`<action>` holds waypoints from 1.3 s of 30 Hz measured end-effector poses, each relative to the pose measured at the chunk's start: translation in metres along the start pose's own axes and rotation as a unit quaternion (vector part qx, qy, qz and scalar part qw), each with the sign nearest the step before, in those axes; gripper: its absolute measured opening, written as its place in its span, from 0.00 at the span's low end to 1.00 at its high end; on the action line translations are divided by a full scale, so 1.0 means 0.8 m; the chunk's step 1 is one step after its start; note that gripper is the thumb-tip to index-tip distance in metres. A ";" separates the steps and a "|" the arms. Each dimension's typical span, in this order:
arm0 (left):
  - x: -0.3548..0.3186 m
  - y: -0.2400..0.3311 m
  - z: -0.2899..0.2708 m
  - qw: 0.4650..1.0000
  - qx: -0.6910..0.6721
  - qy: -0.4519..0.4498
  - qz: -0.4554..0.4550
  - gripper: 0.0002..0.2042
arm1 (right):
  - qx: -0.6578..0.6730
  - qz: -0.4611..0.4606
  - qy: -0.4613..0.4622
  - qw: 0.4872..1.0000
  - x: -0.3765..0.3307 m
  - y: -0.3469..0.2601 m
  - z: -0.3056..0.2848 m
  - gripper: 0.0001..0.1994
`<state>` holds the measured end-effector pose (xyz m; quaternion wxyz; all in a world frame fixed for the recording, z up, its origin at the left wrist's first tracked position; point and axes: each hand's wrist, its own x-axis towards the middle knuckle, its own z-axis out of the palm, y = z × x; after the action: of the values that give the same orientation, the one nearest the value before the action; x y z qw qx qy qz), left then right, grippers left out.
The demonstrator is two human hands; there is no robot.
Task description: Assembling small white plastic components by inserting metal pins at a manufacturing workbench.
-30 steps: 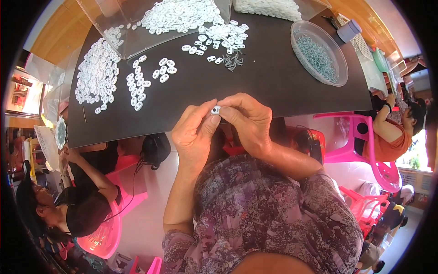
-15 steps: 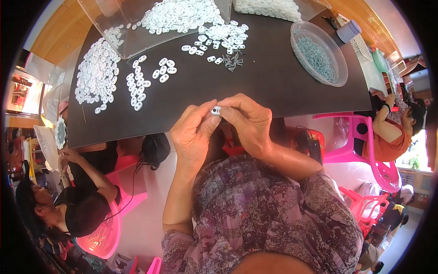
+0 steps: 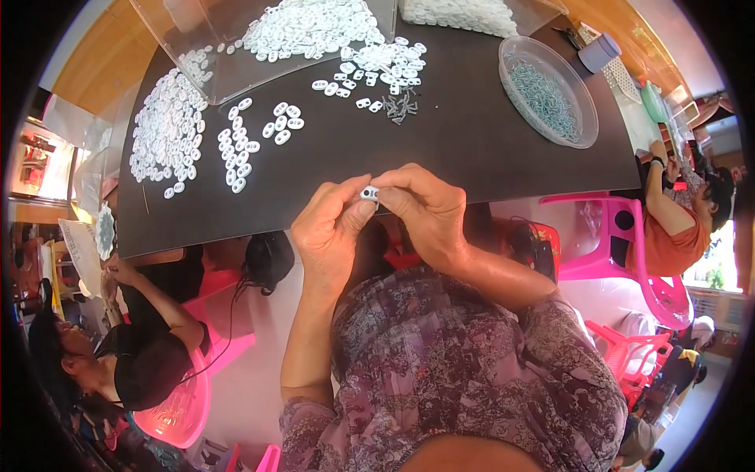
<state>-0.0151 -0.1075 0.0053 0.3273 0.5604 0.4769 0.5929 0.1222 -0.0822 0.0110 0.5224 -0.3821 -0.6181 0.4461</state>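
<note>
At the bench's left edge lay a broad heap of small white plastic pieces (image 3: 169, 134), and just right of it a short column of the same white pieces (image 3: 236, 157). The dark bench (image 3: 472, 141) carried a clear plastic box (image 3: 228, 71) at its far left corner, holding more white pieces.

Over the near edge, the left hand (image 3: 326, 228) pinched a small white piece (image 3: 369, 193) between thumb and fingertips. The piece sat between the two hands, held just above the bench's near edge. The right hand (image 3: 425, 208) gripped the same piece from the other side, fingers curled tight and touching the left hand's fingertips.

Farther back, toward the middle of the far edge, a little pile of grey screws (image 3: 399, 108) lay beside scattered white pieces. Near the right edge stood a round clear bowl (image 3: 515, 59) filled with greyish screws. Beyond it, at the far right corner, sat a small grey cup (image 3: 599, 53).
</note>
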 end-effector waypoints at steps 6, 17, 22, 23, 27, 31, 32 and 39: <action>-0.004 -0.003 0.001 0.999 -0.017 0.015 -0.026 0.12 | 0.012 0.027 -0.012 0.999 0.000 -0.002 0.000 0.05; -0.012 -0.004 0.007 0.990 -0.122 0.063 -0.023 0.11 | -0.063 -0.134 -0.042 0.988 0.001 0.003 0.001 0.15; -0.014 -0.004 0.010 0.990 -0.123 0.072 -0.016 0.11 | -0.098 -0.206 -0.025 0.973 0.007 0.009 0.001 0.16; -0.014 -0.004 0.011 0.990 -0.123 0.072 -0.016 0.11 | -0.102 -0.221 -0.020 0.970 0.008 0.010 0.001 0.16; -0.016 -0.005 0.013 0.988 -0.131 0.075 -0.012 0.10 | -0.111 -0.246 -0.040 0.962 0.009 0.012 -0.005 0.15; -0.018 -0.005 0.020 0.980 -0.176 0.092 -0.020 0.09 | -0.142 -0.261 -0.029 0.954 0.006 0.010 -0.004 0.14; -0.019 -0.005 0.022 0.980 -0.176 0.092 -0.020 0.09 | -0.150 -0.269 -0.029 0.951 0.006 0.010 -0.004 0.14; -0.018 -0.004 0.027 0.972 -0.210 0.100 -0.040 0.08 | -0.176 -0.302 -0.020 0.937 0.005 0.021 -0.004 0.14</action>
<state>0.0076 -0.1158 -0.0045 0.4117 0.3976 0.3938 0.7193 0.1248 -0.0731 -0.0032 0.5444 -0.2544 -0.7833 0.1593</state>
